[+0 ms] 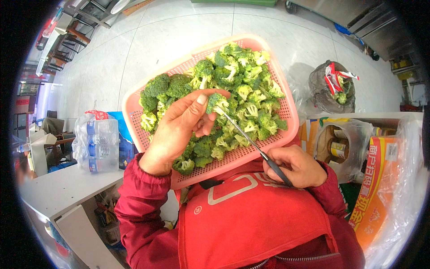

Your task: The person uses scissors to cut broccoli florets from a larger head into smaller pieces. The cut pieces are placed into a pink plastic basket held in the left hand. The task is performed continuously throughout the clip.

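My left hand (pixel 183 117) holds a small broccoli floret (pixel 217 103) between thumb and fingers above a pink plastic basket (pixel 292 114). In my right hand (pixel 294 166) is a pair of scissors (pixel 247 137) with dark handles. Their blades point up and left, and the tips meet the floret's pale stem; whether the blades are apart cannot be told. Many cut broccoli florets (pixel 248 104) fill the perforated basket, which rests by my lap. Larger, darker broccoli heads (pixel 158 85) lie at its left side, partly behind my left hand.
Shrink-wrapped water bottles (pixel 95 144) stand on a white counter (pixel 67 190) at left. On the right are a black-bagged bin (pixel 331 87) with scraps and wrappers, a plastic bag holding cans (pixel 339 144), and an orange printed box (pixel 376 195). Light tiles (pixel 181 33) cover the floor beyond.
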Available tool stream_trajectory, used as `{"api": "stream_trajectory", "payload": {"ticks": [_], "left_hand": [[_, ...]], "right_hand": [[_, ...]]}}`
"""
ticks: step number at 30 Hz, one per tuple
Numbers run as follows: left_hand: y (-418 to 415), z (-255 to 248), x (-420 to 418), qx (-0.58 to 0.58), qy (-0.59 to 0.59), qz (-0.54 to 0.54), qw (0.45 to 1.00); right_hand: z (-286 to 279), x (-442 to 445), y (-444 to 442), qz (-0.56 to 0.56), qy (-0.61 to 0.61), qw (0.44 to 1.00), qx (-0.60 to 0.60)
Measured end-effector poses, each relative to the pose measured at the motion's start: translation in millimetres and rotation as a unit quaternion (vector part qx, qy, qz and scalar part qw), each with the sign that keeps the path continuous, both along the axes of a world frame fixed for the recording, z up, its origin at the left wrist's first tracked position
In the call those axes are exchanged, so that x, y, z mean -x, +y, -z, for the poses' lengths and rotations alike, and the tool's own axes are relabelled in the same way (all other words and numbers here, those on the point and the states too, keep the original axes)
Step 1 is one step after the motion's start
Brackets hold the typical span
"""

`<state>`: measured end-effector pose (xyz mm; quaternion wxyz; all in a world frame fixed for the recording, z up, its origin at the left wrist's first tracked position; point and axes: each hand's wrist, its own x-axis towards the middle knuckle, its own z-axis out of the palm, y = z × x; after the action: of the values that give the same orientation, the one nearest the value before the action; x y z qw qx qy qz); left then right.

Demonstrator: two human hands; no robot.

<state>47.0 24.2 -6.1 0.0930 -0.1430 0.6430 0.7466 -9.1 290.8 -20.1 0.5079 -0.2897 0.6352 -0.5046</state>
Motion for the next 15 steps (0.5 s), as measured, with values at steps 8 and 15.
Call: {"api": "stream_trajectory", "payload": {"ticks": [8, 15], "left_hand": [[2.6, 2.7, -0.7, 0.013, 0.008, 0.006, 1.0], [3.1, 2.0, -1.6, 0.061, 0.036, 0.029, 0.997]], "right_hand": [[1.5, -0.6, -0.3, -0.001, -0.001, 1.0, 0.002], [-0.5, -3.3, -1.1, 0.02, -0.034, 0.999, -0.007]]}}
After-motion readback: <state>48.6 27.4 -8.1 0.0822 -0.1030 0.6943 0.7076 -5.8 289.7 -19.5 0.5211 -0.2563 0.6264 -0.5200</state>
